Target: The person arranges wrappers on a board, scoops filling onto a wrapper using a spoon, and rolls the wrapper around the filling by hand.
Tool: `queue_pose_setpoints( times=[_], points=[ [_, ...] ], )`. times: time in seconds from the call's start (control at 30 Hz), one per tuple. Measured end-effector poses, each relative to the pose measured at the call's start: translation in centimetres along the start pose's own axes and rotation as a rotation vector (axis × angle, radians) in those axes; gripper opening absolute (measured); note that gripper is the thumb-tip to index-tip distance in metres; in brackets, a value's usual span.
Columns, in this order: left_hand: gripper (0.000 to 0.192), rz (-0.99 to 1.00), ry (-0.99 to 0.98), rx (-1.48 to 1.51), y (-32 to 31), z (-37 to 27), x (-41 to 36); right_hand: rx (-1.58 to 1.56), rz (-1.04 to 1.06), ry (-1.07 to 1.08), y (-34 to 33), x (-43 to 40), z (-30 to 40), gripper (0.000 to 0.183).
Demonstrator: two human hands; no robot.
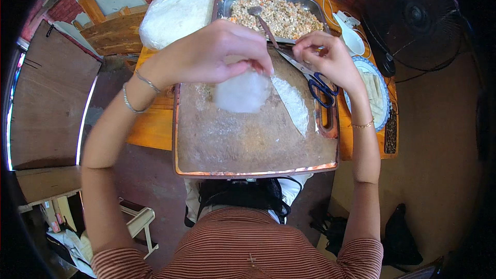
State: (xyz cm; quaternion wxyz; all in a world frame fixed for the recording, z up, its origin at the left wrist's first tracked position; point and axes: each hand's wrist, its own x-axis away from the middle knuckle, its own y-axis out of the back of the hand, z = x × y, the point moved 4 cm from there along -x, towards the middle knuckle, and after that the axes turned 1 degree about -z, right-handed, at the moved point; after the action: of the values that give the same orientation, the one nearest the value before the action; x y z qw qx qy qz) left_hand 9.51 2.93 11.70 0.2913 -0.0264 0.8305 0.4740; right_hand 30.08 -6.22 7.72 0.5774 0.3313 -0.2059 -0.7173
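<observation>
My left hand (232, 52) pinches a thin white wrapper sheet (244, 93), blurred and hanging over the cutting board (248, 139). Beside it, a white wedge-shaped piece (292, 104), perhaps another wrapper, lies flat on the board. My right hand (319, 50) hovers by the tray's near right corner with its fingers curled; whether it holds anything is not clear. Below that hand, scissors with dark blue handles (324, 90) rest on the board's right side. A metal tray (223, 6) of chopped filling (285, 13) stands behind the board, and a dark-handled spoon (267, 29) leans in it.
A clear plastic bag of white contents (176, 15) sits at the table's back left. To the right are a blue-rimmed plate (348, 102) of pale rolls (372, 87) and a white ladle-like utensil (352, 38). A black fan (414, 13) stands beyond the table's right edge.
</observation>
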Motion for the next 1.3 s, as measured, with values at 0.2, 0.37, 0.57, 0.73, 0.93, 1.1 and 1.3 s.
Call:
queue_pose_setpoints(
  times=[0.2,0.37,0.57,0.73,0.93,1.1,1.3],
  points=[
    [0.028,0.018,0.393,1.039,-1.9,1.5,-0.1,0.067,0.024,-0.134,-0.4,-1.8,-0.4,0.023],
    [0.031,-0.031,0.314,1.61,-8.3,4.0,1.3,-0.328,0.213,-0.232,-3.1,-0.8,-0.2,0.03],
    [0.028,0.096,0.486,0.753,-10.0,7.8,2.4,-0.232,0.099,-0.388,-2.5,2.2,-4.3,0.04],
    [0.029,0.005,0.662,0.242,-7.1,5.4,5.3,0.15,0.046,-0.314,-3.6,6.0,-0.2,0.045],
    [0.041,-0.131,0.614,-0.16,-8.8,0.9,7.9,0.296,-0.063,-0.222,-5.6,8.3,0.6,0.055],
    [0.041,-0.097,0.675,0.011,-9.7,1.2,7.7,0.12,-0.047,-0.348,-4.9,8.2,-0.6,0.053],
    [0.046,-0.136,0.667,0.097,-10.1,1.6,6.6,-0.102,-0.112,-0.375,-4.0,8.1,-1.3,0.05]
  ],
)
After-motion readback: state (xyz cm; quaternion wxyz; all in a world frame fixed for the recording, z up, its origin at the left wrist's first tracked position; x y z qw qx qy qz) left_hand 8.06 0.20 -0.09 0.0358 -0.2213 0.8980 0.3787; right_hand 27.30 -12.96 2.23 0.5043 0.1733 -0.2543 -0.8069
